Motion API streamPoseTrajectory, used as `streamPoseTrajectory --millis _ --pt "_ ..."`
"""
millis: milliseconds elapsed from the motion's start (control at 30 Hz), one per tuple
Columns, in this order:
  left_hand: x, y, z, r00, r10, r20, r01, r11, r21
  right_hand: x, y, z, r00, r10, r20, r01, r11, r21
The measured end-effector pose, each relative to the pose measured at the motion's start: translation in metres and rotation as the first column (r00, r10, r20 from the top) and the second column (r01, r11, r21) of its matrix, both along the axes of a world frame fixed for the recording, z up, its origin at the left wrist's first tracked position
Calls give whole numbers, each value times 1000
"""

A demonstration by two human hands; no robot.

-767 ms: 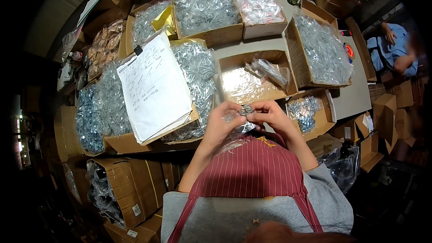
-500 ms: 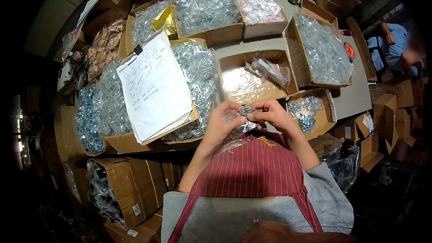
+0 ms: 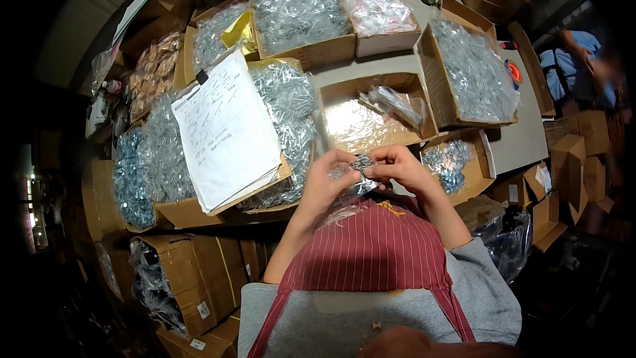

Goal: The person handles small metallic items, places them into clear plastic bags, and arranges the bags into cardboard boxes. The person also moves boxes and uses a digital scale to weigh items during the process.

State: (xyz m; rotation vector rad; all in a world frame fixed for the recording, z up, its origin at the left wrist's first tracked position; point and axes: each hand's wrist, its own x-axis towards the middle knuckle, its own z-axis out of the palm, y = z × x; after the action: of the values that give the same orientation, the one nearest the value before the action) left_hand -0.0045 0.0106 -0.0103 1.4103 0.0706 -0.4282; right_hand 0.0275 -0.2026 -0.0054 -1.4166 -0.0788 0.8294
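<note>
Close in front of my apron, a small clear plastic bag of grey metal pieces (image 3: pixel 362 162) is held between my two hands. My left hand (image 3: pixel 324 178) pinches its left side, thumb across the front. On the other side my right hand (image 3: pixel 401 170) grips the top right of the bag with thumb and forefinger. The exact kind of the metal pieces is too small to make out. Just beyond my fingers stands a shallow cardboard box (image 3: pixel 341 134) with a few clear bags of parts (image 3: pixel 396 106) lying in its right half.
Left lies a clipboard with papers (image 3: pixel 225 139) over boxes of bagged hardware (image 3: pixel 285 99). Further boxes of bagged parts (image 3: pixel 301 13) line the back. A tall-sided box (image 3: pixel 470 69) and a smaller one (image 3: pixel 480 166) stand right. Another person (image 3: pixel 580 66) sits at far right.
My hands and the bag stay almost where they were. The person at far right has shifted posture and moved an arm. The view has tilted very slightly.
</note>
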Motion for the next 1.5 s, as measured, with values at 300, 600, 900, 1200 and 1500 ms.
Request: streamPoseTrajectory --millis 300,600,900,1200,1500 --pt "-1 0 4 995 13 -100 -13 1000 -2 -2 -1 -5 1000 -11 -8 11 1000 3" --pt "2 -4 3 993 11 121 -29 989 147 -2 0 0 999 -28 -32 29 999 21" --pt "1 -5 -3 993 25 113 -46 982 185 -5 1 1 998 -20 -62 22 1000 19" --pt "0 -6 -1 996 21 88 -35 987 157 -6 2 6 997 -18 -68 19 1000 10" --pt "0 -3 1 991 -27 134 -1 978 209 -6 3 7 998 6 -64 -6 1000 -4"
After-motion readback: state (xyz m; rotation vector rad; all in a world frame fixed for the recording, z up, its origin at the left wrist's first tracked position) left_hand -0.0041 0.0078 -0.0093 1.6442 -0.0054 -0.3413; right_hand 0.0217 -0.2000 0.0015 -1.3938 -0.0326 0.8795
